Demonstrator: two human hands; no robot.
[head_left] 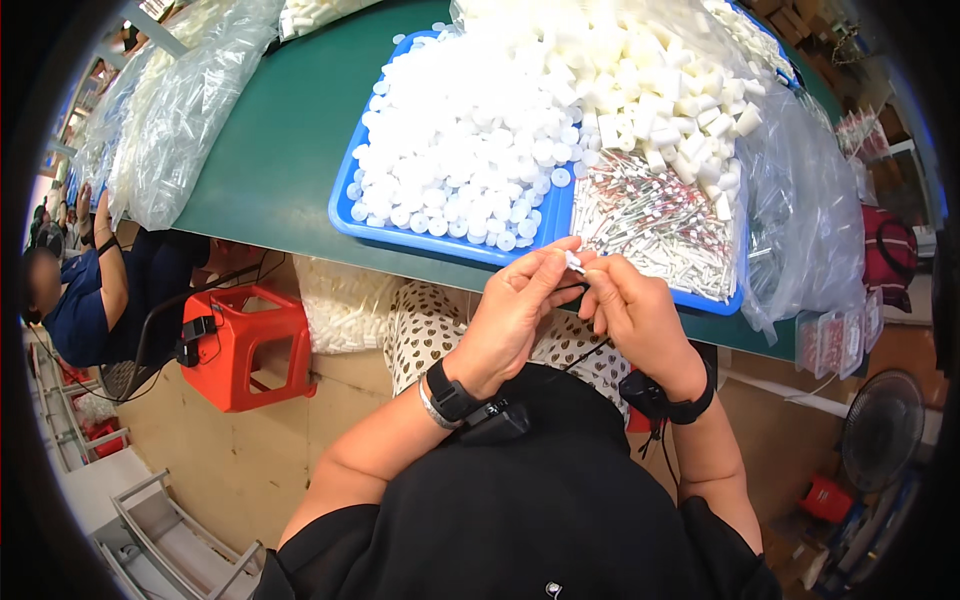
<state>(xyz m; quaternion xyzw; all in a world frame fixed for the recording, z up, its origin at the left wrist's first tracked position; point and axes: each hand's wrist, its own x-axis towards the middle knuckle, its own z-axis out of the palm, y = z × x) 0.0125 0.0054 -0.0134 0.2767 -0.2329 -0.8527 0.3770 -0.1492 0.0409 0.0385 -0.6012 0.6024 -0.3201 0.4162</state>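
Observation:
My left hand (518, 305) and my right hand (640, 312) meet over the near edge of the blue tray (400, 240). Between their fingertips is a small white plastic part (574, 262), pinched from both sides; fingers cover much of it. The tray's left side is heaped with translucent white discs (450, 180) that look like caps with a centre hole. In its right side lie many thin white sticks with reddish and metallic ends (655, 220). Cream-white foam cylinders (670, 110) are piled behind and partly over these sticks.
The tray stands on a green table (270, 170). Clear plastic bags lie at left (185, 120) and right (790, 200). Near the table's left front are a red stool (245, 345) and another person (90, 290). At lower right stands a black fan (882, 430).

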